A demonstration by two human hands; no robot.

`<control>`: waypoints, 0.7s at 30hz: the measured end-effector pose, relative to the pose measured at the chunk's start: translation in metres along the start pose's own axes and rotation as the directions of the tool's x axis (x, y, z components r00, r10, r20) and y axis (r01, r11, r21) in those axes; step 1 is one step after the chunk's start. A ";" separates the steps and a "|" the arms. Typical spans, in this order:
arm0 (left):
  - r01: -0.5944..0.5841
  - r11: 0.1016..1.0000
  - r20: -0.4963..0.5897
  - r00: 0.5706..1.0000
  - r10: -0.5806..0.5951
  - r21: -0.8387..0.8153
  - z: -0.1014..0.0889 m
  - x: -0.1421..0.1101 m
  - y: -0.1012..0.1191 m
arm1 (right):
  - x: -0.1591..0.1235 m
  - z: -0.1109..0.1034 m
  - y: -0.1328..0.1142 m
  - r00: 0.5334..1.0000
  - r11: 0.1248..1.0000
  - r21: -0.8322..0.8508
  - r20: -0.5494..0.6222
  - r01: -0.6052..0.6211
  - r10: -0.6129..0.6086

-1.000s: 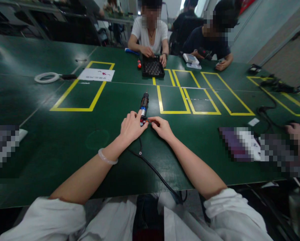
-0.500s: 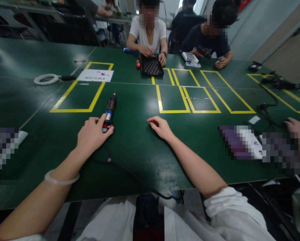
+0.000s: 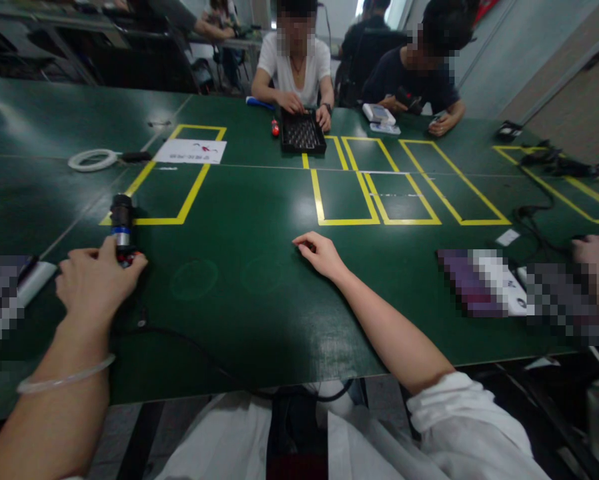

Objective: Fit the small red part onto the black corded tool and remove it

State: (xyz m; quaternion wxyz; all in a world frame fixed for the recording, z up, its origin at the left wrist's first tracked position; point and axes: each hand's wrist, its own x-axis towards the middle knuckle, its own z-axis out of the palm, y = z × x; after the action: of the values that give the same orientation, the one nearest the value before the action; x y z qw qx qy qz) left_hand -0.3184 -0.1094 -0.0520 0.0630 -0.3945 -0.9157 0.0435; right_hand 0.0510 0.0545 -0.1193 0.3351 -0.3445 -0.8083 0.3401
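My left hand (image 3: 92,280) grips an electric screwdriver (image 3: 122,223), black with a blue and silver band, over the left part of the green table (image 3: 259,333). Its front end points away from me, towards a yellow-taped rectangle. A black cord (image 3: 199,347) runs from near this hand across the table and over its front edge. My right hand (image 3: 322,255) lies on the table near the middle, thumb and fingers pinched together. A small dark spot shows between those fingers; what it is, I cannot make out.
Yellow tape (image 3: 194,193) marks rectangles, with a white paper sheet (image 3: 192,151) across one. Behind it lies a coiled white cable (image 3: 93,159). Across the table a person handles a black tray (image 3: 303,131). Dark cables (image 3: 549,163) and another person's hand (image 3: 597,260) are at the right.
My left hand has carried the electric screwdriver to the left, and its cord has shifted along. The screwdriver now points more straight away from me. My right hand has stayed put.
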 end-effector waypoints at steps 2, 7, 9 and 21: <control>0.023 0.999 -0.001 1.000 -0.023 -0.025 0.005 0.005 -0.006 | 0.000 0.000 0.000 1.000 1.000 0.004 0.002 -0.004 0.004; -0.045 0.994 -0.180 0.983 0.026 -0.103 0.012 0.006 -0.008 | 0.000 0.001 0.000 1.000 1.000 -0.003 0.009 0.000 0.000; -0.038 0.995 -0.178 0.984 0.022 -0.091 0.013 0.006 -0.007 | 0.000 0.001 0.000 1.000 1.000 -0.005 0.006 0.001 -0.001; -0.053 0.999 -0.130 0.990 0.054 0.013 0.014 0.005 -0.009 | 0.000 0.001 -0.001 1.000 1.000 -0.010 0.013 0.007 -0.007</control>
State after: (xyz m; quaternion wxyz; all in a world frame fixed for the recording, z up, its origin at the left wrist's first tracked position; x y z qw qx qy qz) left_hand -0.3305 -0.1121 -0.0642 0.1234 -0.4204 -0.8986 0.0237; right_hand 0.0495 0.0538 -0.1189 0.3294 -0.3413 -0.8132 0.3371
